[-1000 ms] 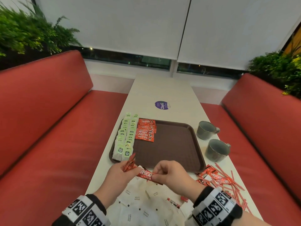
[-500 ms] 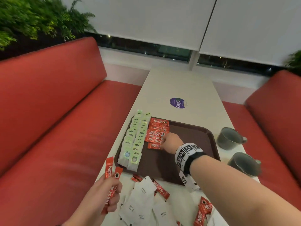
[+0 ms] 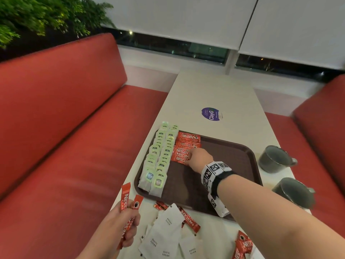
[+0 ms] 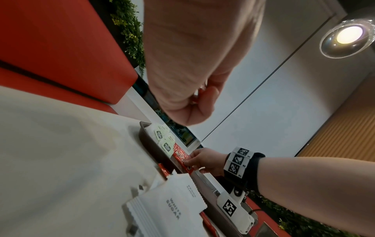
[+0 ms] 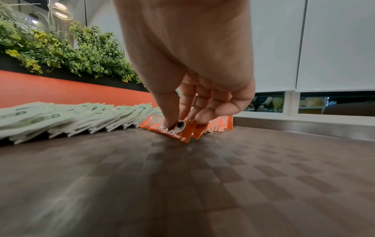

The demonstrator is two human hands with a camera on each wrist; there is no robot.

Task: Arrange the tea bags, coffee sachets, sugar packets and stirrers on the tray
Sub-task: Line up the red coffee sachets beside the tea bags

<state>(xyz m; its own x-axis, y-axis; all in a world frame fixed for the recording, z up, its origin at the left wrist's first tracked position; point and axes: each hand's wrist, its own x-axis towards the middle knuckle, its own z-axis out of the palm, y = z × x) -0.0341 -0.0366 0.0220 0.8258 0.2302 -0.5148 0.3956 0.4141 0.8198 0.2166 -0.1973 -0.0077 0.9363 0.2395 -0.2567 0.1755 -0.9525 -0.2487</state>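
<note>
sachet being placed: nescafe sachet (image 5: 172, 130) lies on the brown tray (image 3: 224, 165) at the near end of the red row, overlapping the one behind it. we read that as keeping the row shingled like the rest.
right hand: our right hand (image 3: 199, 160) has thumb and fingertips clamped on that sachet's end, pinning it flat, prob so it won't slide while we line it up.
sachet row: coffee sachets (image 3: 184, 146) sit just beside the tea bags, each kind in its own lane.
tea bags: two shingled columns of green-tagged tea bags (image 3: 160, 157) along the tray's left side, tags up so labels read.
left hand: our left hand (image 3: 119, 228) hangs over the table's near left edge, fingers curled round spare nescafe sticks (image 3: 128, 208), we think as a ready supply for the right.
not yet on tray: white sugar packets (image 3: 166, 232) and loose sachets lie on the table (image 3: 214, 90) near the tray's front rim. stirrers: can't tell where.
right wrist view: shows the actual fingertip contact, hidden behind knuckles in the head view.
left wrist view: shows the tray's wall side-on w/ the sugar stack near it; the left fingers' hold is mostly hidden there.
head view: only one giving full layout, incl two grey cups (image 3: 276, 158) right of the tray.
</note>
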